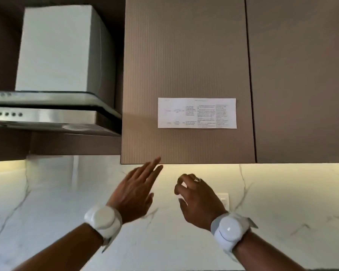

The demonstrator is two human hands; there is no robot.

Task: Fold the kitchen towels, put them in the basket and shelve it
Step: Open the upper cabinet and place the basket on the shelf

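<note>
The left hand (134, 189) is held flat-fingered at the cabinet door (186, 75) bottom edge; the right hand (197, 196) is loosely curled, holding nothing.

The cabinet door (184, 65) is showing a matt, finely ribbed wood-look face, the paper (197, 113) lying flat on it. The hood (47, 112) is gleaming as brushed metal; the wall (282, 202) is looking like glossy veined marble.

Steel range hood (47, 112) at left, printed sheet (197, 113) stuck on ribbed cabinet door (184, 55), marble backsplash (282, 202) below
</note>
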